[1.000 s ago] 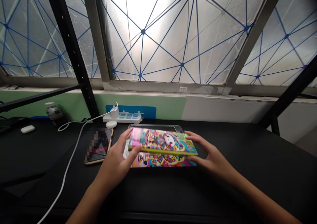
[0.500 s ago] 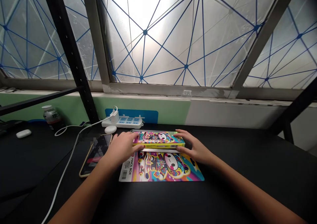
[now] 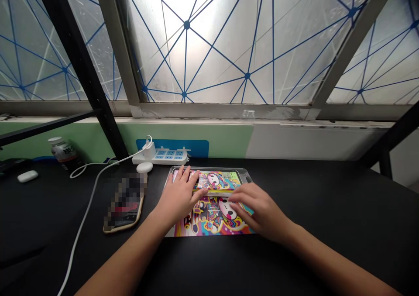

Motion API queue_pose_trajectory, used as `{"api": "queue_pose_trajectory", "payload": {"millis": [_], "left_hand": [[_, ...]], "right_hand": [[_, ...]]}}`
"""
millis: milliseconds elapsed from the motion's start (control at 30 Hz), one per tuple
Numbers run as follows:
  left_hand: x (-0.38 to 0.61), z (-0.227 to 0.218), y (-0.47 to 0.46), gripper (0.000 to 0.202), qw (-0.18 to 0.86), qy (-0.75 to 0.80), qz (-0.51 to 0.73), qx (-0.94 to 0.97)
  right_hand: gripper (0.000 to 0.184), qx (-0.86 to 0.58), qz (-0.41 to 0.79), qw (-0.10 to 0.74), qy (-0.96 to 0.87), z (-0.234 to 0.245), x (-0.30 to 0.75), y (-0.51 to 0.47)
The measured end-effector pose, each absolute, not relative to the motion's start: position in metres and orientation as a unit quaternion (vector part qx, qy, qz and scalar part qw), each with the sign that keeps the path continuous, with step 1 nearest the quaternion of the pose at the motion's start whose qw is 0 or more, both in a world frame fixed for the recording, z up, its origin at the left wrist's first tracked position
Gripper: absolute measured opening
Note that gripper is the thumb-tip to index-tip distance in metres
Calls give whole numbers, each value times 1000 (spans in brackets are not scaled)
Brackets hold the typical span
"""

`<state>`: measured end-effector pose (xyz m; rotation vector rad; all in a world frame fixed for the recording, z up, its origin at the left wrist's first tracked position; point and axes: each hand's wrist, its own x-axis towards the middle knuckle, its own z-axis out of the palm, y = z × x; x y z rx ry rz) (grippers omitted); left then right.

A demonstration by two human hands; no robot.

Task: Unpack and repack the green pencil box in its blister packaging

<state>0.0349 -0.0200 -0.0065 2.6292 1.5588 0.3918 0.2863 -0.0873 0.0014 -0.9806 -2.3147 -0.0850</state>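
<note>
A colourful pencil box (image 3: pixel 220 180) with a cartoon face lies at the back of the desk, within a clear plastic tray (image 3: pixel 244 173). In front of it shows a matching printed card (image 3: pixel 212 219), its right part covered by my right hand. My left hand (image 3: pixel 180 195) rests with spread fingers over the left end of the box, thumb along its front edge. My right hand (image 3: pixel 257 206) hovers over the right side of the card, fingers bent and apart, near the box's front right corner. I see nothing in its grasp.
To the left lie a phone (image 3: pixel 127 206), a white cable (image 3: pixel 85 217) and a small white oval case (image 3: pixel 144 167). Behind them stands a power strip (image 3: pixel 166 157). A bottle (image 3: pixel 65 153) and another white object (image 3: pixel 28 176) are further left. Black shelf posts flank the desk.
Both hands have released their side grip on the pencil box, which sits lower in the clear tray. The left hand now lies over it; the right has drawn toward me over the card.
</note>
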Motion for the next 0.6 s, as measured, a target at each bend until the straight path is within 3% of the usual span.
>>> {"api": "queue_pose_trajectory", "payload": {"millis": [100,200,267,367,500,600], "left_hand": [[32,-8,-16,70,45,505,118,854],[30,-9,-12,70,48,509,124,850],[30,-11,-11,69,45,514,126,847],[28,-12,-9,69,42,524,125,841],[25,-9,-8,70,53,531,124,836],[23,-6,-7,68,54,538,118,833]], "right_hand": [[24,-342,45,212,-914,2,266,-99],[56,-356,115,131,-918,-1,257,-101],[76,-372,155,102,-910,-3,258,-97],[89,-387,195,92,-897,-5,263,-93],[88,-390,188,102,-896,-2,265,-94],[59,-412,170,130,-886,3,264,-95]]}}
